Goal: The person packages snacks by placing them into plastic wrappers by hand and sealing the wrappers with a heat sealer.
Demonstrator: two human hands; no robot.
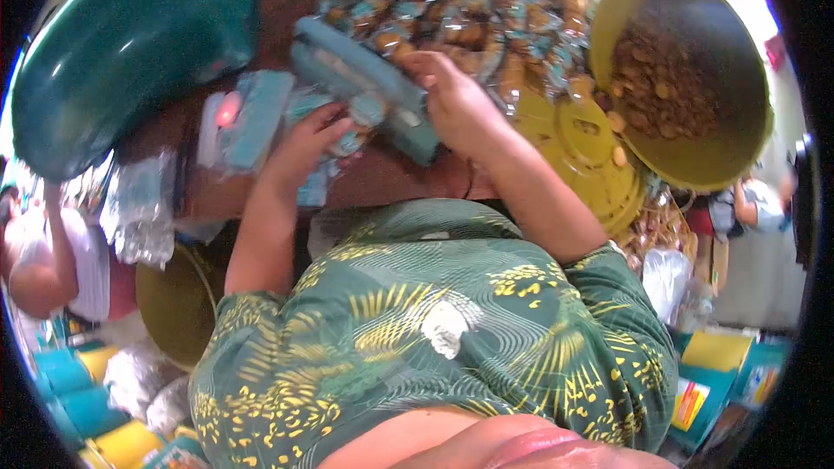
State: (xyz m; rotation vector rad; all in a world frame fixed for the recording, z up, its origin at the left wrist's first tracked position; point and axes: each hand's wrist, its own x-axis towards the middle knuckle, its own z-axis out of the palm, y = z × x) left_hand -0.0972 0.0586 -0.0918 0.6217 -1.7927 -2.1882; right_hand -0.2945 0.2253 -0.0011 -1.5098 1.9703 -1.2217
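Observation:
A light-blue heat sealer [365, 74] lies slantwise on the brown table. My left hand [311, 143] is at its near side, fingers closed on a small clear packet [367, 110] with a light-blue label. What the packet contains is too blurred to tell. Over the sealer's right part is my right hand [456, 100], its fingers loosely bent and parted, with nothing visible in them. I cannot tell whether it touches the sealer. To the left of my left hand lies a stack of light-blue labels or bags [261, 117] beside a small pink object [228, 109].
Many filled packets [460, 9] are heaped behind the sealer. A yellow tub [608, 61] of brown pieces tilts at the right, near a yellow lid [586, 143]. A large green container [130, 52] stands left, above clear plastic bags [143, 204]. Another person [74, 260] is at far left.

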